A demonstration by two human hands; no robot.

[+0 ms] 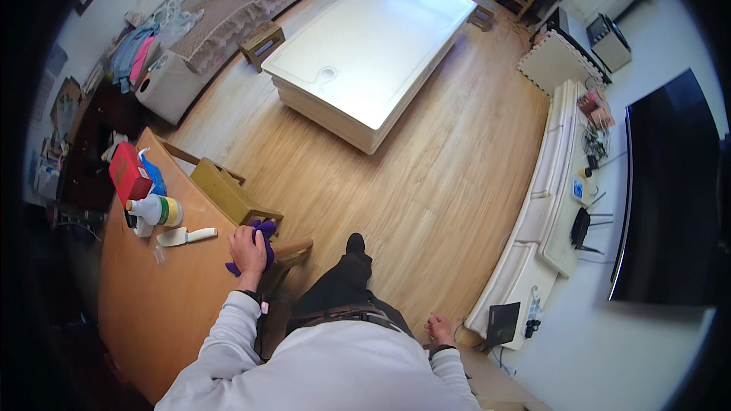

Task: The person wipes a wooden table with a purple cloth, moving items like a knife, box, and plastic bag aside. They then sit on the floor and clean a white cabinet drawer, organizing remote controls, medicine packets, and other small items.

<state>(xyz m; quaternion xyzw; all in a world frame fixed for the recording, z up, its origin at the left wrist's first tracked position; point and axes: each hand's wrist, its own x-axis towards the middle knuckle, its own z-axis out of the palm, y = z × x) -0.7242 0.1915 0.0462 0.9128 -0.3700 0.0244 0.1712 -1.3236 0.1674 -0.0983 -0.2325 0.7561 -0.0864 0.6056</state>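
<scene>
My left hand point(248, 250) grips a purple cloth point(265, 230) at the edge of the wooden dining table point(165, 297). Just left of it on the tabletop lies a white-handled scraper or spatula point(187, 236). A white plastic bottle with a yellow and green label point(155, 210) stands beyond that, with a red box point(130, 171) and a blue packet point(153, 172) behind it. My right hand point(440, 328) hangs at my right side near the TV cabinet, its fingers partly curled; whether it holds anything is not clear.
Ahead stands a large white coffee table point(371, 45) on the wooden floor. A yellow wooden chair point(228, 191) adjoins the dining table. A small stool point(261, 44) is by the sofa point(228, 23). Along the right wall run a low TV cabinet point(525, 217), a black router point(581, 227) and a television point(668, 194).
</scene>
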